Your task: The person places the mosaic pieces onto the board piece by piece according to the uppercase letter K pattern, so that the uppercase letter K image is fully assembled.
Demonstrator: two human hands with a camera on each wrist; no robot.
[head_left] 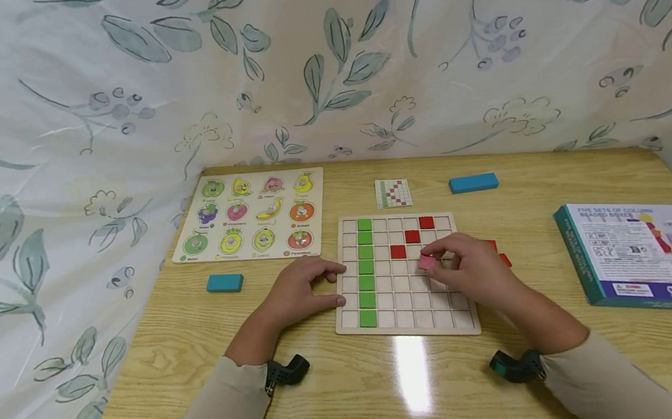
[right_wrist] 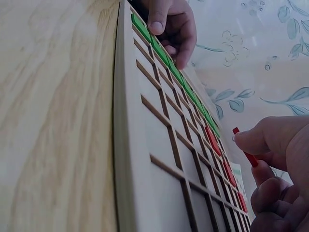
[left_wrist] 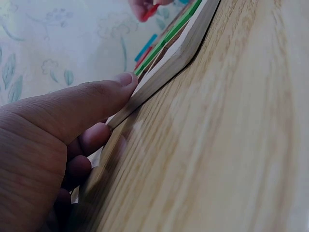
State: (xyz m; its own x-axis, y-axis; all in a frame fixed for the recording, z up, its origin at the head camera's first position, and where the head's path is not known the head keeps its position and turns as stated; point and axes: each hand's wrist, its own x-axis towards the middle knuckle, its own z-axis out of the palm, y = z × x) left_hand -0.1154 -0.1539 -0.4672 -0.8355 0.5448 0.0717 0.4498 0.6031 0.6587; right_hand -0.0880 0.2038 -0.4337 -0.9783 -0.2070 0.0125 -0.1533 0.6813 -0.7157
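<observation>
A wooden grid board (head_left: 408, 328) lies on the table, with a column of several green tiles (head_left: 366, 283) near its left side. Three red tiles (head_left: 412, 236) sit in cells along a diagonal in the upper part. My right hand (head_left: 483, 272) pinches another red tile (right_wrist: 246, 149) between thumb and finger, held above the board, apart from the cells. At the board's left edge rests my left hand (head_left: 303, 291), its thumb and fingertips touching the rim, the other fingers loosely bent. Loose red tiles (head_left: 505, 260) lie beyond the right hand, partly hidden by it.
Behind the board lies a small pattern card (head_left: 392, 192). Blue blocks stand at the back right (head_left: 473, 183) and left (head_left: 224, 283). A fruit puzzle board (head_left: 248, 216) lies at the back left, a boxed set (head_left: 648, 258) at the right. A patterned curtain (head_left: 321, 67) hangs behind the table.
</observation>
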